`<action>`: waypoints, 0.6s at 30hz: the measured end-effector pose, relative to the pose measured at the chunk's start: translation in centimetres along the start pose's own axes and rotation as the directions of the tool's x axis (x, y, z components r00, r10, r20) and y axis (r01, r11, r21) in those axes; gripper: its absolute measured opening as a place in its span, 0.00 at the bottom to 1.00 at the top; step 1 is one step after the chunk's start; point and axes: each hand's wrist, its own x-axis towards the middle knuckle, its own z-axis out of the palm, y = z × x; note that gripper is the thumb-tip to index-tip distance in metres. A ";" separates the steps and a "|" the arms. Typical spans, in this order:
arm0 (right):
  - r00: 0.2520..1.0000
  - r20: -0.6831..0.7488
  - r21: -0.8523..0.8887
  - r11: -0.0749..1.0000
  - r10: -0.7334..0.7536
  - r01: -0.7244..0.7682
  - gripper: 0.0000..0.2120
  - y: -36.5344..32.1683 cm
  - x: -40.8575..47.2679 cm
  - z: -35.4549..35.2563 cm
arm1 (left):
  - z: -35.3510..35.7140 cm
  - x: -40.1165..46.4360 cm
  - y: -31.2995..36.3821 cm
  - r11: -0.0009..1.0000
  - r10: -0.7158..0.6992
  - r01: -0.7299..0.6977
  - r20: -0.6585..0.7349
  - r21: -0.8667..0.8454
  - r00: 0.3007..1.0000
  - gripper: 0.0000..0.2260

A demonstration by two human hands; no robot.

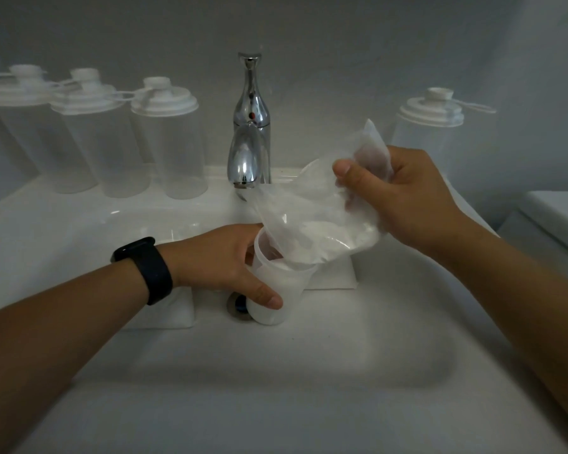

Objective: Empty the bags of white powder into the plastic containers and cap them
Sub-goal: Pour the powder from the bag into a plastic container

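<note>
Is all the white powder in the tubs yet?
Not yet. The right hand tips a bag into an open container gripped by the left hand; powder remains inside the bag. Four lidded containers look empty, and two full bags wait in the sink.

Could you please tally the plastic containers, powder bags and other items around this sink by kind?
Lidded plastic containers: 4
Open plastic container, held: 1
Powder bag being poured: 1
Powder bags lying in the sink: 2
Faucet: 1
Total: 9
</note>
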 end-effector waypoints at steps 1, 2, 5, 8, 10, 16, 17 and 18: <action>1.000 0.013 -0.009 1.000 0.008 -0.008 0.14 0.0 0.0 0.0 | 0.0 0.0 0.0 1.000 0.001 -0.001 0.002 0.000 1.000 0.30; 1.000 0.015 -0.011 1.000 0.007 -0.006 0.14 -0.1 0.0 0.0 | 0.0 0.0 0.0 1.000 0.003 -0.003 0.002 -0.004 1.000 0.30; 1.000 0.005 -0.008 1.000 -0.009 0.009 0.14 -0.2 0.0 -0.1 | 0.0 -0.1 0.0 1.000 0.002 -0.002 0.003 -0.026 1.000 0.30; 1.000 0.010 0.003 1.000 -0.002 0.002 0.13 -0.2 0.0 -0.1 | 0.0 -0.1 0.1 1.000 0.002 -0.002 0.006 -0.023 1.000 0.30; 1.000 -0.008 0.003 1.000 -0.021 0.021 0.14 -0.2 -0.1 0.0 | 0.0 -0.1 0.2 1.000 0.006 -0.006 0.004 -0.017 1.000 0.29; 0.999 -0.015 0.006 0.999 -0.035 0.035 0.14 -0.3 -0.1 -0.2 | 0.1 0.0 0.1 1.000 0.007 -0.007 -0.003 -0.012 1.000 0.29; 0.999 -0.017 0.008 0.999 -0.038 0.038 0.13 -0.3 -0.1 -0.2 | 0.0 0.0 0.1 1.000 0.007 -0.007 -0.005 -0.010 1.000 0.29; 1.000 -0.007 0.010 1.000 -0.029 0.029 0.13 -0.4 -0.1 -0.2 | 0.0 0.0 0.1 1.000 0.007 -0.007 -0.006 -0.009 1.000 0.29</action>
